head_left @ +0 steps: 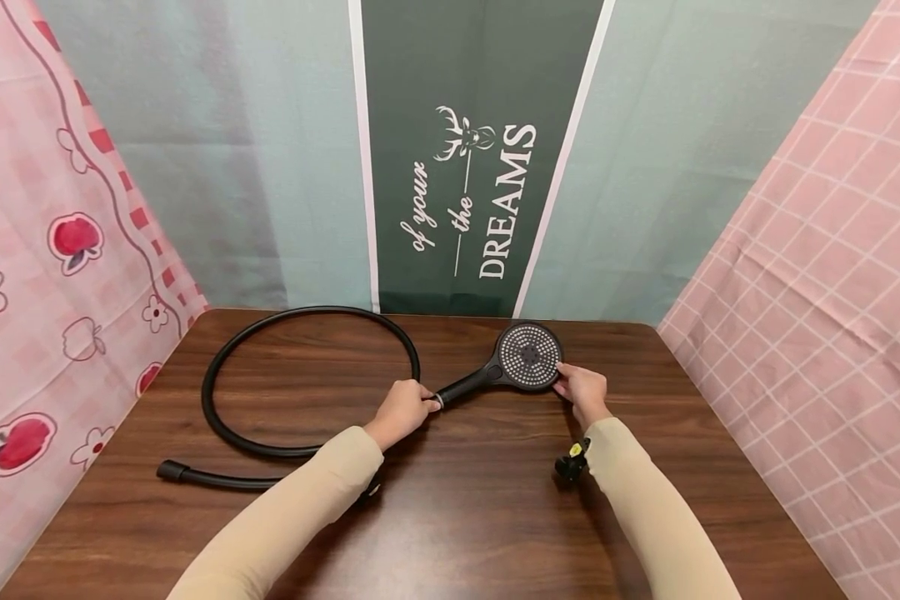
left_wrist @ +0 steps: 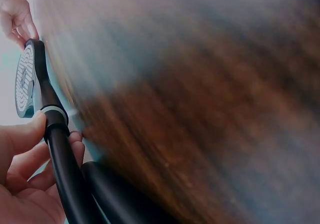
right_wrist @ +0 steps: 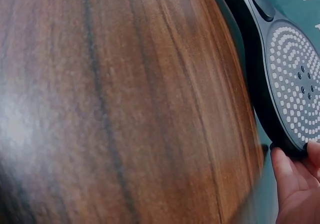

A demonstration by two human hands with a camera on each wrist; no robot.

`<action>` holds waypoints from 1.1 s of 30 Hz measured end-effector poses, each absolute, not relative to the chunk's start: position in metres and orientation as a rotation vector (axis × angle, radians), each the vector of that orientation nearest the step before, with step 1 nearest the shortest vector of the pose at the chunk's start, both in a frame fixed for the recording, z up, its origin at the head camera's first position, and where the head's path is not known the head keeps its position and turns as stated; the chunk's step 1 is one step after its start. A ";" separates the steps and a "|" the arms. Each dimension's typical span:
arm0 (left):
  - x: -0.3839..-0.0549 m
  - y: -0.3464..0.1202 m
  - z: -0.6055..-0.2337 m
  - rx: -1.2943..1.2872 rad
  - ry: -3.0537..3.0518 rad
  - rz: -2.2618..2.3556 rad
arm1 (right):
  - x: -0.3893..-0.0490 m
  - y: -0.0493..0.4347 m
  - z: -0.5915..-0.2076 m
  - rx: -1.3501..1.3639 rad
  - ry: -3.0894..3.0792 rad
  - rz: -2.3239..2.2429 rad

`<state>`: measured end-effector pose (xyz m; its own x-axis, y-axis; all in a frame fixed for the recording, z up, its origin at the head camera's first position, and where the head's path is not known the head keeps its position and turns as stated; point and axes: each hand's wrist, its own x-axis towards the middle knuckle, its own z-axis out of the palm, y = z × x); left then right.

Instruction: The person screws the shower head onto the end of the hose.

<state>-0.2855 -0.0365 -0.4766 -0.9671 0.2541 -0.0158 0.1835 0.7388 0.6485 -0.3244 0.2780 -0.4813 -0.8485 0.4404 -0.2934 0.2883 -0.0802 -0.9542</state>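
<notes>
A black shower head with a round face of pale nozzles lies toward the back of the table, nozzles up. My right hand pinches the rim of its face at the right side, as the right wrist view also shows on the shower head. At the handle's lower end, my left hand pinches the joint where the black hose meets the handle. In the left wrist view, the thumb presses beside a pale ring at that joint. The hose loops to the left, ending in a loose black connector.
The brown wooden table has a green-grey printed curtain behind it. Pink cloths hang on both sides, a fruit-patterned one at left and a checked one at right. A black wrist camera sits under the right sleeve.
</notes>
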 end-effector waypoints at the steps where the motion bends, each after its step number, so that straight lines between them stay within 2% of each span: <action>1: -0.285 -0.037 -0.476 0.352 2.834 1.037 | -0.324 0.278 -0.482 -0.814 -2.059 2.073; 16: -0.290 -0.039 -0.472 0.314 2.827 1.007 | -0.327 0.273 -0.485 -0.740 -2.093 2.083; 33: -0.299 -0.042 -0.465 0.392 2.807 1.078 | -0.331 0.286 -0.479 -0.748 -2.162 2.021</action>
